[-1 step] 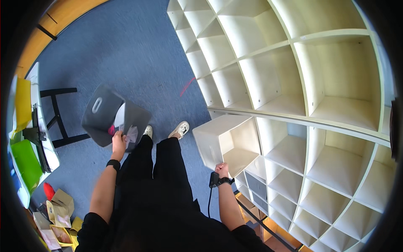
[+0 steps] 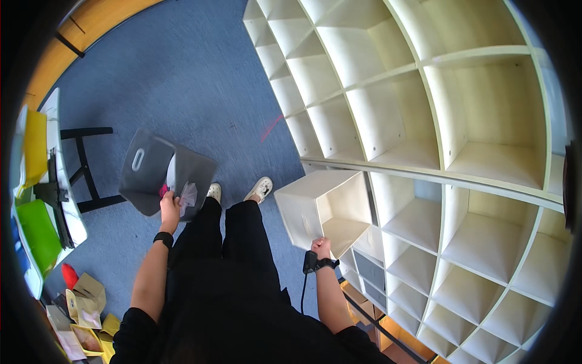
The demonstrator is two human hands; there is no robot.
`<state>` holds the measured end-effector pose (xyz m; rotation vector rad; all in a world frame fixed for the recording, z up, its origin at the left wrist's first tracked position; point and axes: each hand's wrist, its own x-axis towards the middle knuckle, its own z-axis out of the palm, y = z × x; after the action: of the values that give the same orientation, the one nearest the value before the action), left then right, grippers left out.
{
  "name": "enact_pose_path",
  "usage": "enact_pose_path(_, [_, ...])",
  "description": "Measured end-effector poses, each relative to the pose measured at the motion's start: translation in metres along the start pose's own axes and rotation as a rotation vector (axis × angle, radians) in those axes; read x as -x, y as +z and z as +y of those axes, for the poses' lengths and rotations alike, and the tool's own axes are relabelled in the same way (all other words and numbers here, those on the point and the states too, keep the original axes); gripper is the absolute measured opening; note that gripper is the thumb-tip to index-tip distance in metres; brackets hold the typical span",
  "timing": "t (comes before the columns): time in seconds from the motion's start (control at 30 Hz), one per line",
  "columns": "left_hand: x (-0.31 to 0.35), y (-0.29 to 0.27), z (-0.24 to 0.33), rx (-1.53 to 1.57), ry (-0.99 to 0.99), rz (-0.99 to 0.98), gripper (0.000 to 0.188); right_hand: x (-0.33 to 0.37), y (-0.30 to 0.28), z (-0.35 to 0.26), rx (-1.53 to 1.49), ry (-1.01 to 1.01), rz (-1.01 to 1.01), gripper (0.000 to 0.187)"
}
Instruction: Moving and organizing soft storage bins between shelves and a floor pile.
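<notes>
My left hand (image 2: 170, 211) is closed on the near rim of a dark grey storage bin (image 2: 197, 161). This bin has an oval handle hole and hangs in front of my left leg. Inside it are a white piece, something pink and a crumpled, see-through wrapping (image 2: 188, 194). On the right, my right hand (image 2: 321, 247) grips the near edge of a cream storage bin (image 2: 297, 209). That bin is tilted, its open side faces the white cube shelf (image 2: 400, 170), and nothing shows inside. My right fingers are partly hidden by the fist.
At the left stands a white table (image 2: 71, 212) with yellow and green trays and black legs. Paper bags (image 2: 88, 297) and a red item (image 2: 70, 276) lie at the lower left. A black cable (image 2: 302, 294) hangs from my right wrist. Blue floor (image 2: 182, 73) spreads ahead.
The cream bin has shifted slightly left and down, a little farther from the shelf, with my right hand on it. The grey bin has moved slightly down with my left hand.
</notes>
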<state>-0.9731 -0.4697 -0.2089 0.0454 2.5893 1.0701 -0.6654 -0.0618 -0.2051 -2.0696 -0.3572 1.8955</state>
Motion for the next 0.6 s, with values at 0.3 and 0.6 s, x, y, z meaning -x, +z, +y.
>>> enact_pose_path(0.3, [0.066,-0.057,-0.078,0.374,-0.594,0.370,0.012,0.011,0.027,-0.018,0.133,0.255,-0.242,0.020])
enact_pose_path(0.6, [0.197,-0.033,-0.052,0.518,-0.799,0.730,0.009,-0.008,0.100,-0.001,0.094,0.675,-0.265,0.014])
